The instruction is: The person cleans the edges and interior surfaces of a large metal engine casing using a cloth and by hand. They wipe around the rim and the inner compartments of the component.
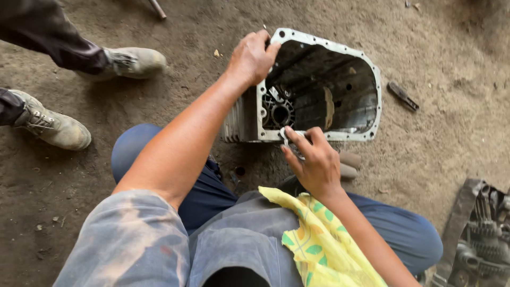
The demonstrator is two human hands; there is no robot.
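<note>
Risk first: likely to tip or slide on the loose dirt floor point(435, 138) if the grip on the rim slackens, since the metal housing point(319, 87) rests on soft, uneven ground. Could also lose the small bright part point(285, 137) into the dust or down into the open cavity, pinched as it is only at the fingertips. Sharp flange edges close to bare skin, too.

Housing: big, grey, box-shaped, open side up, bolt holes round a pale flange, dark and greasy inside, a round bearing seat just under the left hand point(251, 56). Left hand clamped over the top-left corner of the rim. Right hand point(313, 162) at the near edge, fingers closed on the small part, touching the flange. Yellow cloth point(319, 244) below the right wrist, on the lap.
</note>
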